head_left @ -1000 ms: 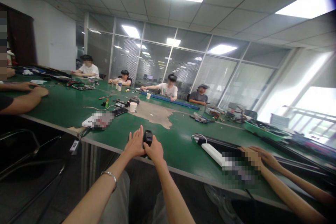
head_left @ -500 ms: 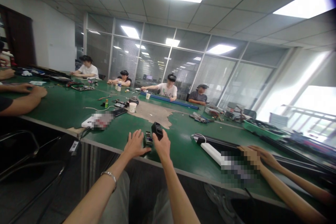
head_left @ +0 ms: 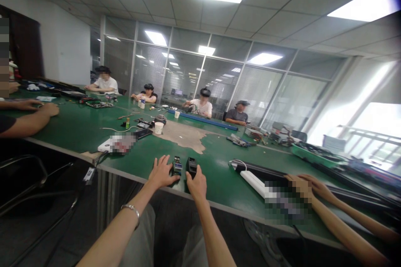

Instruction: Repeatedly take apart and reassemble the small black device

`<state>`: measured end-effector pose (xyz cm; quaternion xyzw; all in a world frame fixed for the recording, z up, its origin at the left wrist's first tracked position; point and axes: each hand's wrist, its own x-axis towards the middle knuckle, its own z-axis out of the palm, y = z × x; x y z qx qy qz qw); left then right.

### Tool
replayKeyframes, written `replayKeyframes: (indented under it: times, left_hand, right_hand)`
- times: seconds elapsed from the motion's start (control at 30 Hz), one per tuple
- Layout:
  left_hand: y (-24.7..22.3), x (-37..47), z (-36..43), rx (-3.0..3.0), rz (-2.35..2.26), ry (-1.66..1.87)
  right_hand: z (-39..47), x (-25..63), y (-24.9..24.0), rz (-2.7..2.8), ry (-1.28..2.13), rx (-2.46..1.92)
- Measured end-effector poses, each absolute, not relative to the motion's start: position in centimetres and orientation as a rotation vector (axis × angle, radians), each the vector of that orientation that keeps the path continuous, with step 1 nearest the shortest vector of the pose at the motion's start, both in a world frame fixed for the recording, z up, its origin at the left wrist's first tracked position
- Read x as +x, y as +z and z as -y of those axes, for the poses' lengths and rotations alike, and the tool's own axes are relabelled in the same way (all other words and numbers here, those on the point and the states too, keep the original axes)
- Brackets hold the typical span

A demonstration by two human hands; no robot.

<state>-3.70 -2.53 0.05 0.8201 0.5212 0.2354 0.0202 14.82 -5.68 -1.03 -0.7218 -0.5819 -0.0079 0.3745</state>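
My left hand (head_left: 161,172) lies spread on the green table (head_left: 219,175), its thumb pointing toward a small device with exposed metallic parts (head_left: 177,165). That device sits between my two hands. On its right, a black box-shaped casing (head_left: 191,164) rests at table level, its hollow-looking top toward me. My right hand (head_left: 197,182) grips the casing's near end, thumb on the left and fingers along the right side. Part of the casing is hidden behind that hand.
A co-worker's hands (head_left: 302,185) rest near a white power strip (head_left: 253,181) at right. Left of centre are a white paper cup (head_left: 158,128) and a small green battery-like cylinder (head_left: 127,123). Another person's hands (head_left: 46,109) rest at far left. Several people sit across the table.
The black casing has come down from a raised, tilted position to the table, just right of the small device. My right hand moved down with it; my left hand stays almost still.
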Motion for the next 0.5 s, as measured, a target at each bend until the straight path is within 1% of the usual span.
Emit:
replayKeyframes:
  times: [0.17, 0.33, 0.5]
  left_hand:
    - [-0.2, -3.7, 2.5, 2.549, -1.608, 0.762]
    - [-0.5, -3.7, 2.3, 2.558, -1.616, 0.757]
    - [-0.5, -3.7, 2.2, 2.559, -1.608, 0.754]
  right_hand:
    - [5.6, 14.4, 0.7, 1.401, 0.047, -1.797]
    - [5.4, 12.4, 3.0, 1.452, 0.1, -1.705]
    - [5.6, 10.5, 3.6, 1.507, 0.125, -1.691]
